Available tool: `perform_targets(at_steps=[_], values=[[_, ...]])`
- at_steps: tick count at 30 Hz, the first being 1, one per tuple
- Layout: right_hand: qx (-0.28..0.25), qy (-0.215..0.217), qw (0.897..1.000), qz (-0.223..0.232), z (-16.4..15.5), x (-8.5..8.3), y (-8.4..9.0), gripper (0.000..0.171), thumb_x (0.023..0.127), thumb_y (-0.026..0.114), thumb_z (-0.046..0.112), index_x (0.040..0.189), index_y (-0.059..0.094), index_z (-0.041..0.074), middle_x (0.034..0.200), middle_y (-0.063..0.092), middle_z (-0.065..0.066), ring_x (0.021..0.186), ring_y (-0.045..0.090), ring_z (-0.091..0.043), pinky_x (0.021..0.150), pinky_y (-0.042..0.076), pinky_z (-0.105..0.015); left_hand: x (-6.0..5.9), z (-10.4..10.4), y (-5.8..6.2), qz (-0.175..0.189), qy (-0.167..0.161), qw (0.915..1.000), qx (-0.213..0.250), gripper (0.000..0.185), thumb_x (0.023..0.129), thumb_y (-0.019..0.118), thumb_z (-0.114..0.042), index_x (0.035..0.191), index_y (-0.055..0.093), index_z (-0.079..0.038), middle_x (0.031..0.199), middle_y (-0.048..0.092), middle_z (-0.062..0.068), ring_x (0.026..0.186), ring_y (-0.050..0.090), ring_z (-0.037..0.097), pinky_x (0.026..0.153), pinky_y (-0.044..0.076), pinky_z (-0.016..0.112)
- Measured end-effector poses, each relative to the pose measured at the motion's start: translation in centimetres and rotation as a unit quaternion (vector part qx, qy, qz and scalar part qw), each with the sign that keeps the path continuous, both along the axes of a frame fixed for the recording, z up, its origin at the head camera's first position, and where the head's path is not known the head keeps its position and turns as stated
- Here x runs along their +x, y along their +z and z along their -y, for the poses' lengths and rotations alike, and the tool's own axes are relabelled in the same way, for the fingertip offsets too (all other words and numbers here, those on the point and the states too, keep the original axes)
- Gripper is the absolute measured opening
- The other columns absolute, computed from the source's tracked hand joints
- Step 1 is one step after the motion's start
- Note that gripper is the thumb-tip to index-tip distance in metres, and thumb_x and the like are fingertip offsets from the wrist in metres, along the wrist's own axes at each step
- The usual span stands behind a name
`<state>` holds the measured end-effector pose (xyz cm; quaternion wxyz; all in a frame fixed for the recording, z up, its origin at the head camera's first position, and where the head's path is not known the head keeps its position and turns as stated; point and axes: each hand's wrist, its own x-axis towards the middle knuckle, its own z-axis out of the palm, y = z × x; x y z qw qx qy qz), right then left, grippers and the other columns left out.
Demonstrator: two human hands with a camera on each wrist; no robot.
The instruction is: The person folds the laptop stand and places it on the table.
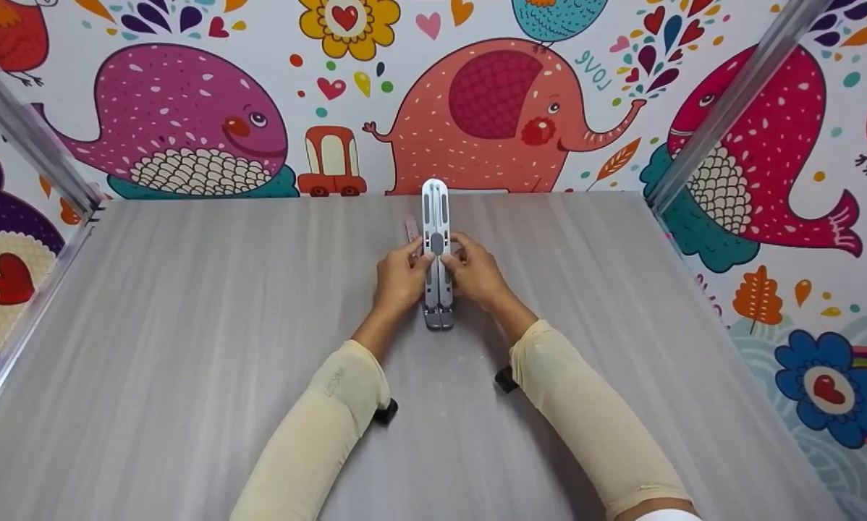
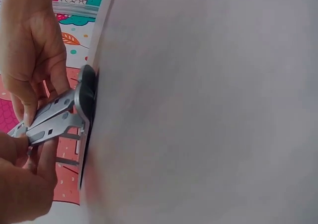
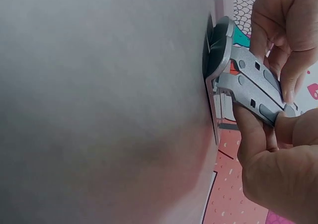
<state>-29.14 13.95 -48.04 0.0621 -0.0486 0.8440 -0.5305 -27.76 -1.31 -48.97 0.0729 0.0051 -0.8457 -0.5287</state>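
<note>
A silver folding laptop stand (image 1: 436, 210) points away from me, its two slotted arms lying side by side. Its dark padded front end (image 1: 439, 319) is nearest me and touches the table. In the left wrist view the arms (image 2: 54, 114) slope up from a thin lower bar on the tabletop. My left hand (image 1: 401, 277) grips the left arm, thumb on top and fingers beneath. On the other side my right hand (image 1: 478, 273) holds the right arm the same way. Both thumbs lie close to the grey oval joint (image 1: 437, 244). The fingers under the stand are partly hidden.
The stand is on a grey wood-grain table (image 1: 260, 304). Behind it rises a wall (image 1: 245, 22) printed with cartoon animals. Metal posts (image 1: 730, 108) stand at the table's back corners. A thin pinkish strip (image 1: 411, 229) shows left of the stand.
</note>
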Motion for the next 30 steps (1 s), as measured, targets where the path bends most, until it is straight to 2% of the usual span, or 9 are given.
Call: perform_targets(at_steps=[3,6,9,12,14,16,20,24,30], values=[[0.005,0.004,1.000,-0.005,0.0,-0.1,0.2,0.039,0.104,0.057,0.011,0.142,0.056,0.021,0.093,0.061,-0.009,0.081,0.063,-0.021,0.067,0.063,-0.043,0.0,0.0,0.4,-0.009,0.001,0.9998,-0.015,0.044,0.099,0.066,-0.018,0.142,0.060,-0.011,0.095,0.074,0.017,0.085,0.059,0.025,0.081,0.050,0.042],[0.007,0.021,1.000,0.011,-0.1,-0.3,0.4,0.039,0.104,0.057,0.012,0.142,0.054,0.021,0.097,0.062,-0.011,0.083,0.065,-0.020,0.070,0.063,-0.042,0.4,0.0,0.7,-0.014,0.001,0.9990,-0.042,0.046,0.100,0.065,-0.016,0.144,0.058,-0.009,0.093,0.074,0.018,0.085,0.062,0.026,0.083,0.052,0.043],[0.007,0.038,0.999,0.031,-0.3,-0.6,0.9,0.043,0.103,0.060,0.014,0.145,0.051,0.019,0.105,0.063,-0.014,0.089,0.067,-0.023,0.073,0.063,-0.043,1.2,-0.1,1.1,-0.032,0.003,0.9953,-0.091,0.045,0.099,0.066,-0.013,0.143,0.059,-0.005,0.098,0.075,0.018,0.083,0.067,0.026,0.079,0.055,0.044],[0.016,0.046,0.998,0.030,-0.7,-1.1,1.6,0.049,0.102,0.062,0.020,0.149,0.046,0.019,0.116,0.062,-0.014,0.097,0.067,-0.027,0.079,0.062,-0.047,2.3,-0.3,1.8,-0.048,0.004,0.9867,-0.155,0.040,0.098,0.066,-0.013,0.135,0.064,0.000,0.097,0.076,0.020,0.081,0.072,0.030,0.072,0.057,0.047],[0.022,0.047,0.999,0.016,-1.0,-1.6,2.2,0.053,0.102,0.063,0.024,0.151,0.043,0.019,0.123,0.061,-0.014,0.102,0.067,-0.032,0.082,0.061,-0.050,3.2,-0.6,2.4,-0.040,0.004,0.9790,-0.200,0.038,0.097,0.067,-0.017,0.129,0.065,0.004,0.094,0.076,0.021,0.080,0.073,0.032,0.069,0.057,0.049],[0.038,0.047,0.998,-0.011,-1.2,-2.2,2.9,0.056,0.103,0.062,0.029,0.153,0.040,0.019,0.129,0.059,-0.014,0.106,0.066,-0.034,0.085,0.060,-0.050,4.0,-1.0,2.9,-0.015,0.001,0.9700,-0.243,0.045,0.097,0.069,-0.023,0.128,0.063,0.008,0.090,0.075,0.022,0.079,0.073,0.035,0.068,0.057,0.051],[0.091,0.043,0.992,-0.079,-1.4,-3.4,4.4,0.058,0.104,0.059,0.034,0.155,0.038,0.019,0.138,0.056,-0.014,0.114,0.063,-0.031,0.091,0.058,-0.046,5.6,-2.3,3.5,0.042,-0.002,0.9424,-0.332,0.068,0.095,0.070,-0.031,0.137,0.050,0.018,0.095,0.075,0.024,0.083,0.074,0.036,0.072,0.059,0.049],[0.159,0.044,0.979,-0.120,-1.1,-4.5,6.2,0.058,0.104,0.057,0.037,0.156,0.037,0.020,0.145,0.053,-0.011,0.122,0.061,-0.028,0.099,0.055,-0.043,6.7,-3.7,3.3,0.064,0.012,0.9137,-0.401,0.080,0.092,0.073,-0.036,0.139,0.045,0.022,0.098,0.076,0.024,0.085,0.075,0.033,0.072,0.060,0.045],[0.274,0.052,0.951,-0.131,0.0,-5.5,8.8,0.065,0.103,0.056,0.045,0.160,0.030,0.029,0.154,0.046,-0.006,0.141,0.050,-0.026,0.112,0.046,-0.047,6.6,-5.3,2.9,0.102,0.021,0.8896,-0.445,0.092,0.088,0.077,-0.046,0.138,0.044,0.024,0.102,0.076,0.023,0.089,0.076,0.029,0.070,0.061,0.040]])
